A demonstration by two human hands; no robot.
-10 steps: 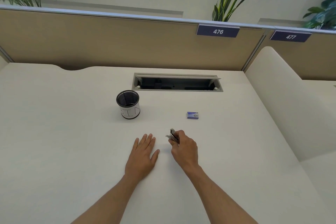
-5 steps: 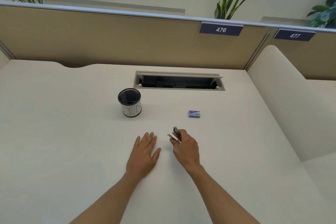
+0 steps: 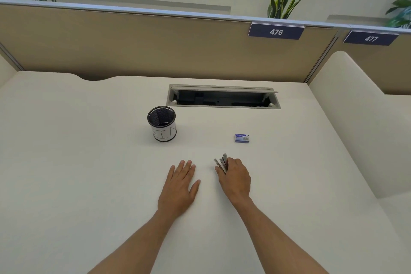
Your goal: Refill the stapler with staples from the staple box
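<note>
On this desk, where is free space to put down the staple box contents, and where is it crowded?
Bare desk lies left of the mesh cup and left hand. Another free patch lies right of the staple box, up to the side panel. It is tight between the right hand, holding the stapler, and the box.

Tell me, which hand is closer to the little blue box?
Right. The right hand, holding the stapler, sits just below the staple box; the left hand lies flat farther left.

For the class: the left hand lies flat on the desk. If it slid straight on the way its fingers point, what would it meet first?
Probably nothing soon: the left hand points between the mesh cup and the cable hatch, though it might graze the cup.
</note>
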